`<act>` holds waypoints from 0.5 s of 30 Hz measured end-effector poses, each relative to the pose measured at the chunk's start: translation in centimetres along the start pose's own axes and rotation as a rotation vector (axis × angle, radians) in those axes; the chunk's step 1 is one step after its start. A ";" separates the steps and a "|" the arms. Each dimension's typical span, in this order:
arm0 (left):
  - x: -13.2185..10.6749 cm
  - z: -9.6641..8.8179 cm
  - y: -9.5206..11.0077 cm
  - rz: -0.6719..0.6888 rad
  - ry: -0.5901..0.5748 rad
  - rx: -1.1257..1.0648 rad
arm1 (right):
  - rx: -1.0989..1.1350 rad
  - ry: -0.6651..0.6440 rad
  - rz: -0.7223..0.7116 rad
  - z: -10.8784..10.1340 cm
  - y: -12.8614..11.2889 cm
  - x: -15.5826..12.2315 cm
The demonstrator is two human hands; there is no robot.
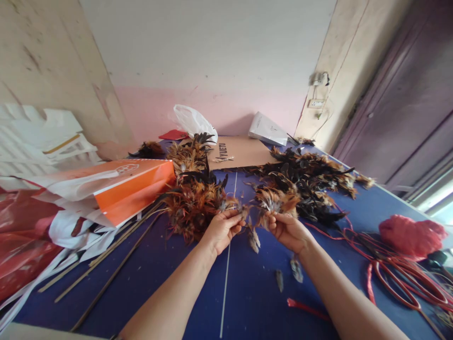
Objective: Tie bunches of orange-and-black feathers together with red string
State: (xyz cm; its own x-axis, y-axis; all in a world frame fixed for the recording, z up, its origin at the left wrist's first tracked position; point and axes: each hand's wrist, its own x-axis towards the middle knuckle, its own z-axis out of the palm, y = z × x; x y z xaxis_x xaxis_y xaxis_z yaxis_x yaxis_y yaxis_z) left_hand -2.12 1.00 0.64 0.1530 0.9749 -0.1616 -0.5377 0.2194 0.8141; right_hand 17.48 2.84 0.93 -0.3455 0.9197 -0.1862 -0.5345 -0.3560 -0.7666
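Observation:
Both hands are out over the middle of the blue table (258, 293). My left hand (223, 230) pinches a small tuft of grey-brown feathers (244, 211) at its fingertips, beside a large reddish-brown feather pile (191, 208). Between thumb and fingers, my right hand (287, 231) grips a bunch of brown feathers (274, 202) with pale fluffy bases. A pile of black and brown feathers (307, 177) lies just beyond it. Below and between the hands are a few loose grey feathers (253, 240).
An orange and white paper bag (136, 189) lies at left, with thin sticks (116, 269) alongside. Flattened cardboard (244, 153), a white plastic bag (194, 120) and a white box (268, 128) are at the back. Red cord loops (406, 283) and a red bundle (412, 236) sit at right.

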 end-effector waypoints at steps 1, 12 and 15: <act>0.0 0.0 -0.1 -0.012 -0.002 -0.009 | 0.013 0.001 0.016 0.1 0.0 0.0; 0.5 -0.2 0.1 -0.046 0.138 -0.278 | 0.062 -0.063 -0.054 0.5 0.1 -0.3; 0.6 -0.2 0.1 -0.038 0.171 -0.321 | 0.089 -0.042 -0.045 0.8 0.4 -0.3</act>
State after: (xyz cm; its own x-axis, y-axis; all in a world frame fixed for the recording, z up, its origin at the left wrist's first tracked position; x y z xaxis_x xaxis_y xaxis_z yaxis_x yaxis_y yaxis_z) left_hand -2.24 1.61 0.53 0.0513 0.9522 -0.3012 -0.7713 0.2293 0.5937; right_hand 16.81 2.30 1.17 -0.3504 0.9282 -0.1253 -0.6157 -0.3291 -0.7159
